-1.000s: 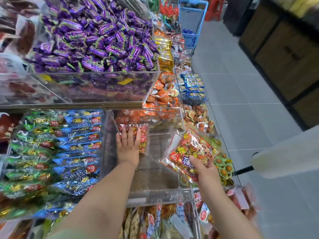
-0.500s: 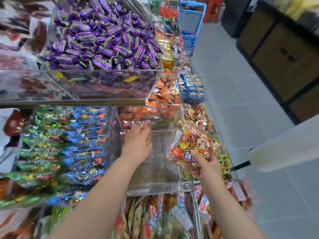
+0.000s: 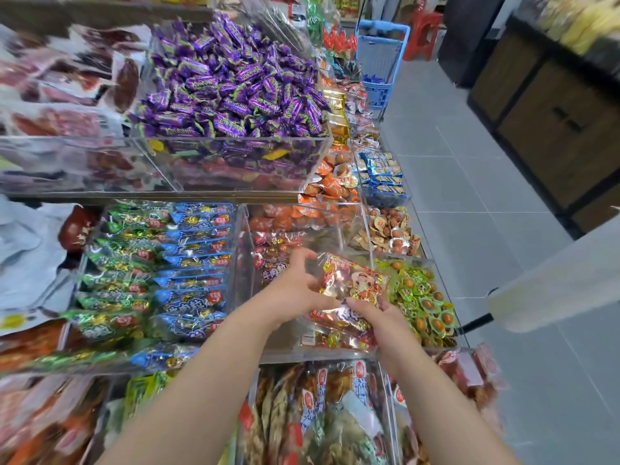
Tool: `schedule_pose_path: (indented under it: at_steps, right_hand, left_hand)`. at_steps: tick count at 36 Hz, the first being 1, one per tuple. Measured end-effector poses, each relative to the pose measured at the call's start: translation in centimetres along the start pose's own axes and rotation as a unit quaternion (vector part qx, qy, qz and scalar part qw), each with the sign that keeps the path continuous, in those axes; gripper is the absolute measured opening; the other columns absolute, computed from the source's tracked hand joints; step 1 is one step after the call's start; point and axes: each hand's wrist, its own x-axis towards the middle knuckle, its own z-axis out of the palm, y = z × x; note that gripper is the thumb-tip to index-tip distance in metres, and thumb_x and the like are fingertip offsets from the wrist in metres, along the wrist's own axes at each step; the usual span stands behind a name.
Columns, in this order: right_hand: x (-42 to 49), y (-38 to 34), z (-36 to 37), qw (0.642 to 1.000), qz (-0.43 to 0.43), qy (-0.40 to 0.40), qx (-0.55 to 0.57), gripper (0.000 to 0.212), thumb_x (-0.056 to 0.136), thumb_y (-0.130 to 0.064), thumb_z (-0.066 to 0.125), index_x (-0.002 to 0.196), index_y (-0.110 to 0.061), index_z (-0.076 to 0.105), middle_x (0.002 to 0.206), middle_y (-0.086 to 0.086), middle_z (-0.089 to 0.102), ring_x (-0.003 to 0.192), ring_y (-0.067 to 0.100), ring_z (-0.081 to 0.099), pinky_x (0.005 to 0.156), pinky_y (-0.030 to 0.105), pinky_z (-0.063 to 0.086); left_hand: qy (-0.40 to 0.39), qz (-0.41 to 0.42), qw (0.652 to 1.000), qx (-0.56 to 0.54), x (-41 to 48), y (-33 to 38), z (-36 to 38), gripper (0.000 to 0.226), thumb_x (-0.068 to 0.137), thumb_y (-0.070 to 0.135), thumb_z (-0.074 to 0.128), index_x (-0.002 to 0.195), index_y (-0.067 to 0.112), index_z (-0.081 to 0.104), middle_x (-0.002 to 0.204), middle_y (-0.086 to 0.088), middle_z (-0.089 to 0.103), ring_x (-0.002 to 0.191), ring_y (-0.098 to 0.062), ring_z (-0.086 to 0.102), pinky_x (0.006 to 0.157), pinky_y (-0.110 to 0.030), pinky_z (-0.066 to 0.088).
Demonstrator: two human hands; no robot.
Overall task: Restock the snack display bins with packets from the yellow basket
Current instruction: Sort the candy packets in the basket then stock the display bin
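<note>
Aisle side first: a blue cart (image 3: 379, 58) and a red stool (image 3: 422, 35) sit far down the grey floor, and a white roll (image 3: 553, 280) pokes in from the right, well apart from the hands. Up top, a bin heaped with purple candies (image 3: 231, 85). Beside it on the right, orange packs (image 3: 332, 182) spill down.

Lower shelf now. The left bin is packed with rows of green and blue packs (image 3: 161, 263). The middle one is the clear bin (image 3: 302, 355), and a few red packets (image 3: 271, 243) lie at its back. To its right, green egg snacks (image 3: 422, 297) fill the next bin, and the clear wall between the two stands just beside the held load.

And here's the action: a stack of red-and-gold packets (image 3: 349, 286) hangs over the right front part of the clear bin. The right hand (image 3: 382, 317) grips its near end, thumb on top and fingers curled underneath. The left hand (image 3: 295, 286) comes in from the left, fingers curled onto the stack's left edge and thumb pressing its face. Whether the stack touches the bin floor, I can't tell.

The stack lies printed face up, its long axis running roughly front to back, far end aimed at the bin's back.
</note>
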Motion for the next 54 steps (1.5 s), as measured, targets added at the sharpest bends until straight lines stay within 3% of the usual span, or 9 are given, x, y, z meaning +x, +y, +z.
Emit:
schedule_pose_path:
  at_steps: [9,16,21,26,30,35,39,46,54]
  right_hand:
    - [-0.6,0.0,0.4,0.999,-0.025,-0.018,0.019,0.106,0.048,-0.046,0.082,0.142,-0.026,0.037,0.126,-0.012,0.054,0.101,0.008,0.051,0.095,0.041,0.032]
    - [-0.1,-0.1,-1.8,0.999,-0.036,0.032,0.005,0.096,0.065,-0.039,0.080,0.146,-0.023,0.029,0.142,0.000,0.047,0.121,0.020,0.048,0.103,0.048,0.032]
    - [-0.1,-0.9,-2.4,0.998,-0.037,0.059,0.003,0.075,0.077,-0.046,0.069,0.142,-0.023,0.037,0.134,0.000,0.055,0.117,0.019,0.052,0.104,0.049,0.035]
    - [-0.7,-1.4,-0.8,0.989,-0.071,0.008,-0.130,0.041,0.063,-0.076,0.053,0.095,-0.050,0.052,0.097,-0.023,0.061,0.087,0.002,0.057,0.075,0.028,0.047]
    - [-0.1,-0.6,-0.4,0.976,-0.093,0.007,-0.195,0.034,0.071,-0.053,0.071,0.093,-0.030,0.060,0.098,0.007,0.068,0.088,0.017,0.065,0.069,0.024,0.049]
    - [0.5,-0.2,-0.8,0.986,-0.100,0.074,-0.111,0.027,0.074,-0.040,0.076,0.080,-0.046,0.050,0.066,-0.038,0.060,0.064,-0.015,0.059,0.058,0.017,0.041]
    - [0.7,-0.4,-0.8,0.986,-0.106,0.076,-0.102,0.028,0.076,-0.038,0.074,0.083,-0.047,0.049,0.066,-0.046,0.054,0.064,-0.024,0.054,0.044,0.007,0.042]
    - [1.7,0.3,-2.3,0.980,-0.111,0.166,0.005,0.070,0.080,-0.043,0.070,0.137,-0.016,0.040,0.115,0.009,0.061,0.103,0.021,0.062,0.093,0.040,0.051]
    - [2.6,-0.1,-2.6,0.963,-0.128,0.239,0.002,0.057,0.082,-0.043,0.066,0.130,-0.016,0.050,0.125,0.003,0.058,0.115,0.022,0.055,0.100,0.047,0.045]
  left_hand:
    - [0.121,0.001,0.964,-0.236,0.1,-1.1,-0.7,0.040,0.070,0.013,0.083,0.103,0.014,0.060,0.111,-0.013,0.067,0.101,-0.033,0.066,0.094,-0.057,0.049]
    - [0.117,0.059,0.942,-0.309,-0.1,-0.4,-4.0,0.019,0.078,0.008,0.070,0.095,0.017,0.070,0.079,-0.001,0.075,0.070,-0.012,0.071,0.056,-0.025,0.056]
    - [0.057,0.030,0.974,-0.218,0.1,0.1,-4.7,0.020,0.076,0.016,0.077,0.091,0.014,0.065,0.079,-0.002,0.074,0.074,-0.016,0.071,0.060,-0.027,0.055]
    - [0.048,-0.003,0.995,-0.088,1.2,0.4,-3.1,0.049,0.072,0.029,0.083,0.114,0.010,0.064,0.110,-0.006,0.070,0.105,-0.026,0.064,0.092,-0.041,0.050]
    - [0.069,0.009,0.997,-0.020,1.6,0.8,-1.5,0.073,0.067,0.048,0.081,0.127,0.013,0.057,0.126,-0.003,0.063,0.115,-0.023,0.059,0.102,-0.044,0.046]
    - [-0.037,-0.057,0.994,-0.083,1.0,1.0,-1.6,0.132,0.028,0.074,0.082,0.140,0.017,0.044,0.146,-0.003,0.046,0.134,-0.024,0.042,0.113,-0.050,0.030]
    - [-0.054,-0.054,0.995,-0.065,1.7,-0.2,-1.4,0.107,0.057,0.043,0.088,0.147,0.018,0.036,0.151,-0.006,0.040,0.136,-0.028,0.041,0.111,-0.051,0.034]
    - [0.059,-0.002,0.989,0.132,2.9,0.9,-4.6,0.083,0.074,0.023,0.082,0.145,0.016,0.040,0.146,-0.002,0.046,0.125,-0.018,0.049,0.090,-0.024,0.036]
    - [0.068,-0.105,0.860,0.495,6.3,-0.9,-2.5,0.036,0.085,0.005,0.056,0.120,0.013,0.060,0.120,-0.007,0.062,0.109,-0.026,0.060,0.086,-0.037,0.051]
